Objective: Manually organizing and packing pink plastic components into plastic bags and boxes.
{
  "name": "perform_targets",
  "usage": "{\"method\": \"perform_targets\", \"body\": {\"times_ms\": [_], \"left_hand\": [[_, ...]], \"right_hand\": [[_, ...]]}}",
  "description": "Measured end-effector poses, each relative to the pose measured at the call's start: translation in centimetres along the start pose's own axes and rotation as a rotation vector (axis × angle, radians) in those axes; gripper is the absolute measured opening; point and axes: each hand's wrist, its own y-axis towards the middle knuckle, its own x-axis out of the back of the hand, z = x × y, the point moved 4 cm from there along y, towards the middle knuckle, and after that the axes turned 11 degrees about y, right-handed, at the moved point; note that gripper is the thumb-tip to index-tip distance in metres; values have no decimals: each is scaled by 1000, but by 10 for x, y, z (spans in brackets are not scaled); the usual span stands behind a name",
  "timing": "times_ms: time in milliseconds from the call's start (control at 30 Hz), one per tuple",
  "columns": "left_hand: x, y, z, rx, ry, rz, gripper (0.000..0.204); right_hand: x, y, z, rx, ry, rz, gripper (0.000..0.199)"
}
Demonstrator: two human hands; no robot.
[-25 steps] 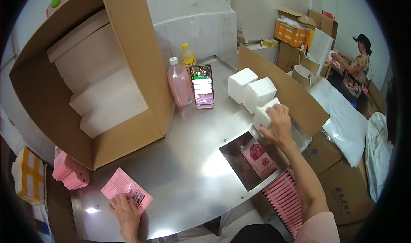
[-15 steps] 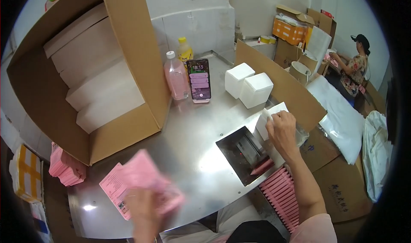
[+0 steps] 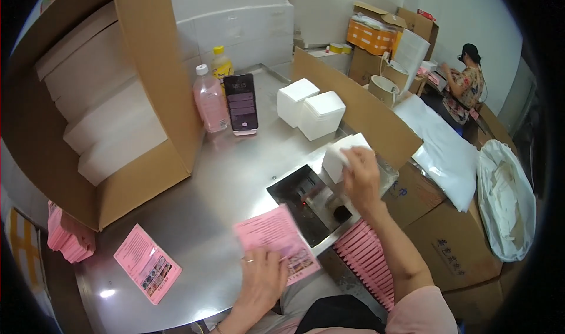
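My left hand grips a flat pink printed packet at the table's near edge, fingers over its lower part. The packet's upper corner reaches toward a rectangular opening in the metal table, which has a mechanism and a small red light inside. At the far right of that opening, my right hand pinches the top corner of a stack of white folded paper napkins. Two more white napkin stacks stand behind it. A small pile of pink packets lies to the left.
A large open carton with white bundles stands at left. Bottles and a propped phone are at the back. A cardboard panel edges the right side. Finished-looking pink packets stand in a row below. A person sits far right.
My left hand has moved right with a pink packet, away from the pile, to beside the opening. My right hand stays at the napkin stack. A pink packet no longer shows inside the opening.
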Motion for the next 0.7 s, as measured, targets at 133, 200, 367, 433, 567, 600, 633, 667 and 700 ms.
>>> {"method": "perform_targets", "body": {"times_ms": [133,200,367,433,567,600,633,667,700], "left_hand": [[8,3,14,-25,-109,56,56],[8,-3,28,-31,-44,52,70],[0,12,-1,122,125,-21,84],[7,16,1,237,171,-10,78],[9,-2,17,87,249,21,56],[10,-4,16,104,259,30,56],[14,-7,17,163,303,53,55],[15,-1,14,188,328,56,54],[13,5,12,201,299,77,54]], "right_hand": [[-49,-113,86,495,228,638,35],[-20,-129,133,655,345,576,40],[-91,-62,117,255,42,799,11],[-84,-78,129,340,181,752,11],[-27,-55,106,434,376,350,21],[-18,-34,91,365,212,288,26],[-2,-11,80,225,-36,307,31],[8,2,57,275,-241,73,34],[13,14,39,248,-339,-11,32]]}}
